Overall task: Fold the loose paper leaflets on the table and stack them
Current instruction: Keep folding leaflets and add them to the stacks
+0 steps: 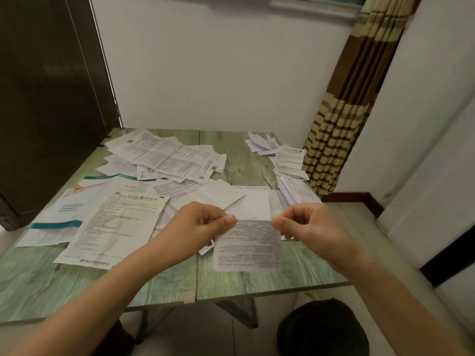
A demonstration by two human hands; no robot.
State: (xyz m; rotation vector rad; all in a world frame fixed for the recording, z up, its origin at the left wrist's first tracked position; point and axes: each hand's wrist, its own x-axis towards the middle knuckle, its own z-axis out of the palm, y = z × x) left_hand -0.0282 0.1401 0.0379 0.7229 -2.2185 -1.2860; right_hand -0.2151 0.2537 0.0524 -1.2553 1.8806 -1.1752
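I hold a small printed leaflet (247, 245) above the near part of the green wooden table (159, 283). My left hand (198, 227) pinches its top left corner and my right hand (305, 227) pinches its top right corner, so the sheet hangs down between them. Several loose unfolded leaflets (164, 155) lie spread over the left and middle of the table, with a large one (113, 227) near my left forearm. A stack of folded leaflets (290, 163) sits along the table's right edge.
A dark cabinet (46, 104) stands left of the table and a white wall (218, 73) behind it. A striped brown curtain (344, 111) hangs at the right rear corner. A dark round object (321, 327) lies on the floor below the table's near edge.
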